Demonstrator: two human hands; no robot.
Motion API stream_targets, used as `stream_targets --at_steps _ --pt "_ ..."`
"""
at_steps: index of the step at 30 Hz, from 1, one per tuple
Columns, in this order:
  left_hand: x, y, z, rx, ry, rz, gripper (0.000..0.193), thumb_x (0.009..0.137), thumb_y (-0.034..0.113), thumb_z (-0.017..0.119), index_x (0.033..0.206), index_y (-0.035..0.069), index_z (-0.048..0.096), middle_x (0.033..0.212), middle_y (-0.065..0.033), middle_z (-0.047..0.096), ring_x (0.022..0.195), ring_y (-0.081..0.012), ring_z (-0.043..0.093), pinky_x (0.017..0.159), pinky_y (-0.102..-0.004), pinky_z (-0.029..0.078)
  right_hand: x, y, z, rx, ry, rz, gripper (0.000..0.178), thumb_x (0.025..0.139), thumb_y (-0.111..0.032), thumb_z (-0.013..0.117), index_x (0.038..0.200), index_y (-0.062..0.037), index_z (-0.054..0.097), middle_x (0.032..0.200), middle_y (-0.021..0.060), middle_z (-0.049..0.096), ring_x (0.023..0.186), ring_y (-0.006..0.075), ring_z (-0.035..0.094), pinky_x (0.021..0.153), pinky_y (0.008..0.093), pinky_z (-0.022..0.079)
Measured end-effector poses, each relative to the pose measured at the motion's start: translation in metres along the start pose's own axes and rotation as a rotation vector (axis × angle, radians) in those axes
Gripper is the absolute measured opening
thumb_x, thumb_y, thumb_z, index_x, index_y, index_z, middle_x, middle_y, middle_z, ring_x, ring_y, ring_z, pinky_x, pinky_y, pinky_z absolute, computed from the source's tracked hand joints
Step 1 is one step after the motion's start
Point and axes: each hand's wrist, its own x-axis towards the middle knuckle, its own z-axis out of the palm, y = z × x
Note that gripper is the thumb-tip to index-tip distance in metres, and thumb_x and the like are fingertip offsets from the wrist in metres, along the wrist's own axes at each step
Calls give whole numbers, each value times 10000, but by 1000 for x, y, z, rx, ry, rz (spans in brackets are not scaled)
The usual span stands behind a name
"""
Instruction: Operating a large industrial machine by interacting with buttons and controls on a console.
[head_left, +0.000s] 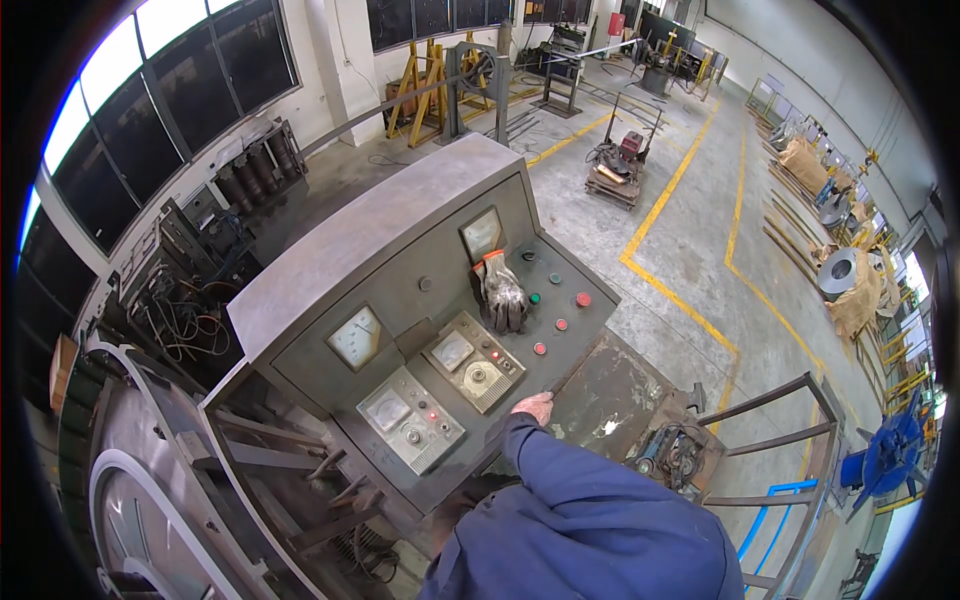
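Observation:
My right hand (533,406), at the end of a dark blue sleeve (610,490), rests at the near edge of a grey control console (480,395). Its fingers are too small and partly hidden to make out. I cannot see my left hand. Two metal control boxes (410,420) with dials, knobs and red lights sit on the sloping panel. Beyond them lies a dirty grey work glove (503,293) with an orange cuff. Red buttons (540,348) and a green button (535,298) are right of the glove. Gauges (355,337) are set in the upright face.
A worn metal plate (612,395) adjoins the console on the right, with a greasy mechanism (668,452) and a metal railing (770,405) beside it. Machinery with a large wheel (150,520) stands at left. A wheeled cart (615,172) and a blue reel (893,450) stand farther off.

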Motion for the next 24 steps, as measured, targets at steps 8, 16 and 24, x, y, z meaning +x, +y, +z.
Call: stream_targets --at_steps 8,16,24 --pt "-1 -1 2 18 18 46 717 1018 552 384 1021 -75 730 1059 -285 704 1036 -430 671 930 -479 521 4 1 0 123 -45 79 318 1056 -188 402 1205 34 575 1066 211 668 942 364 684 786 401 566" --pt "11 -8 8 41 22 14 727 1005 572 391 1057 -73 723 1102 -287 693 1071 -435 657 958 -471 511 1 1 1 34 2 22 300 1048 -161 407 1228 20 564 1031 196 662 922 343 687 769 392 571" --pt "9 -10 8 16 35 16 717 1003 568 407 1040 -71 729 1080 -280 703 1047 -433 664 940 -477 512 -1 -5 -9 63 -37 45 287 1056 -179 401 1172 15 578 1011 201 666 902 353 688 761 399 568"
